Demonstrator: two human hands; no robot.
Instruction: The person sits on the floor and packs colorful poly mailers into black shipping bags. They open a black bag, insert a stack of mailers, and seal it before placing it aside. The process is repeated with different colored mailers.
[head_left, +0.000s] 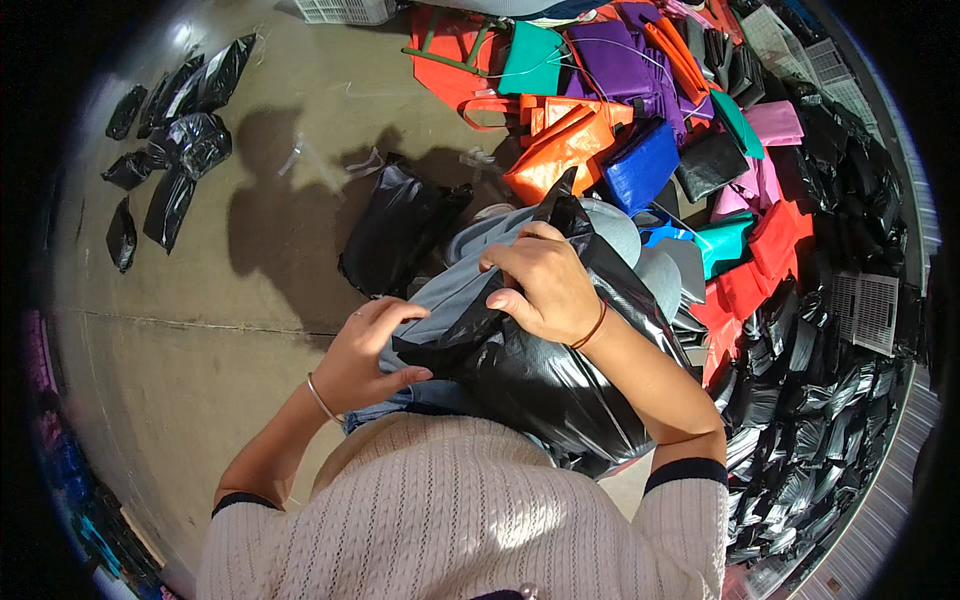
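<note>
A large black plastic bag [560, 375] lies across my lap, its open mouth toward the left. Grey folded fabric [450, 272] shows along that mouth and over my legs. My right hand [545, 280] is on the bag's upper edge, its fingers curled over the plastic and the thumb beneath them. At the bag's left corner is my left hand [375, 352], thumb and fingers apart, the plastic's edge close to its fingertips; whether it touches is hard to see. Just beyond lies a filled black plastic package [400, 225] on the floor.
Folded bags in orange [565, 150], blue [638, 165], purple [610, 62] and red [775, 240] are heaped ahead and to the right. Black packages [810, 430] pile up at far right by a white crate [866, 312]. Several more black packages [195, 145] lie at far left.
</note>
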